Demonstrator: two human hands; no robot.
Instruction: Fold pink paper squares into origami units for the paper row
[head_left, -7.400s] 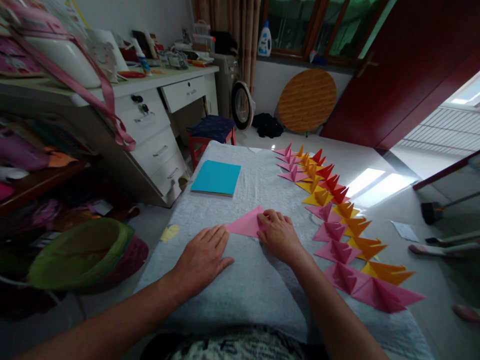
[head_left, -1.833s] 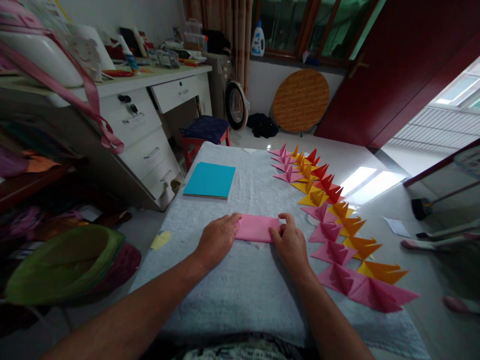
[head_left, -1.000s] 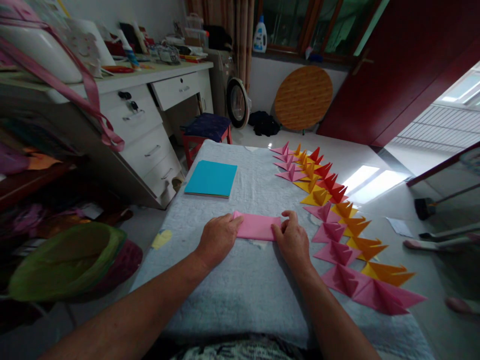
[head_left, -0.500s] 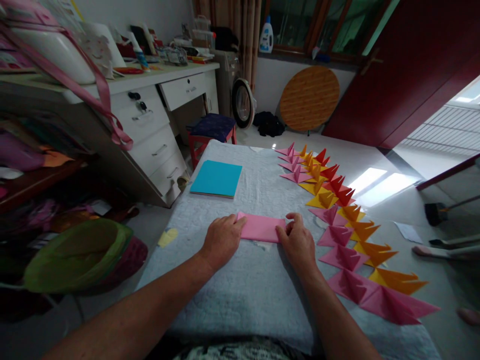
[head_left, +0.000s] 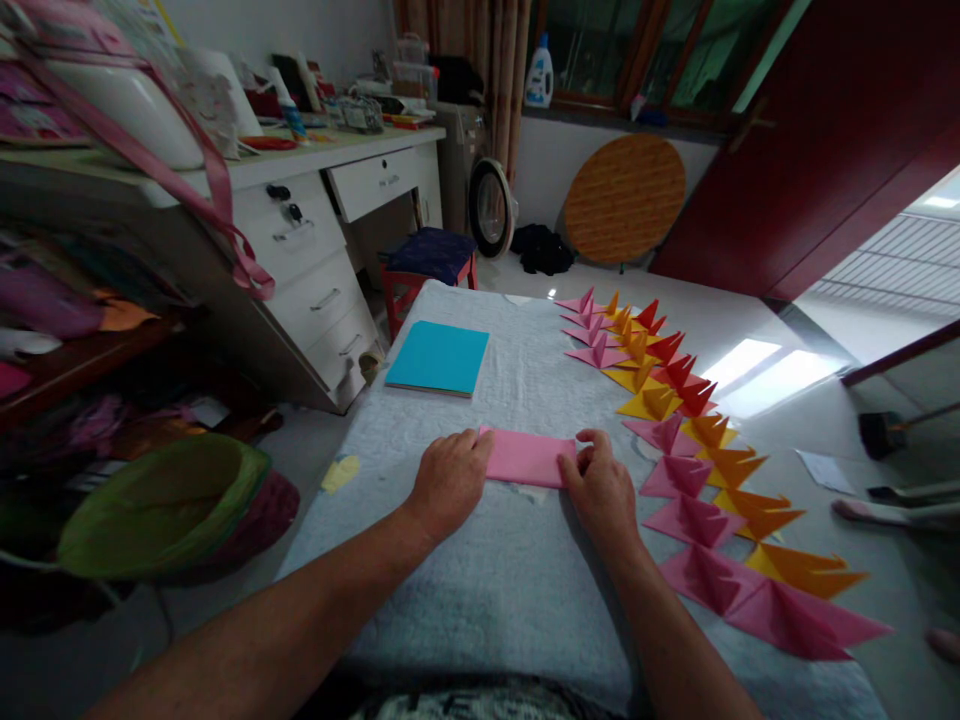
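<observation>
A pink sheet of origami paper, folded into a flat oblong, lies on the cloth-covered table in front of me. At its left end my left hand grips the edge, thumb on top and fingers bunched behind. My right hand pinches the opposite end between thumb and curled fingers. Farther back on the left rests a square stack of paper with a blue top sheet. Folded paper cranes stand in rows along the right side: pink ones, orange-yellow ones and red ones.
The table's pale cloth has a yellow patch near the left edge. Left of the table are a green-lined bin and a white desk. A stool stands beyond, near a washing machine with its door open.
The view has shifted a little, so everything appears slightly farther right. Both hands keep hold of the pink paper's ends, with hardly any movement.
</observation>
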